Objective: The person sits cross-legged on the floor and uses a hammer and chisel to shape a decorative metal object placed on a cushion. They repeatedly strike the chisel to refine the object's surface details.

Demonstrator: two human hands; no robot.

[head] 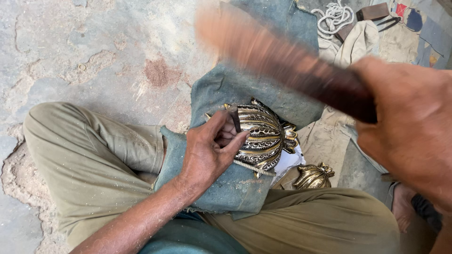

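Centrally, left hand [209,150] pinching a thin dark metal punch [234,118] upright, tip against the ribbed, engraved brass piece [264,136] lying on blue-grey cloth [235,84] at mid-frame. At right, right hand [409,127] closed around a blurred wooden mallet [282,59] reaching toward top centre. Lower right of centre, a smaller brass piece [313,177]; coiled white rope [334,18] at top right.

Floor is rough grey concrete [70,51], cracked and pitted, with a reddish-brown dusty patch [160,73] and pale sawdust-like grit scattered about. Broken crumbling edge at lower left. Coiled white rope [334,18] lies at the top right, beside beige cloth [358,42] and patchwork fabric [423,23]. Even daylight, soft shadows.
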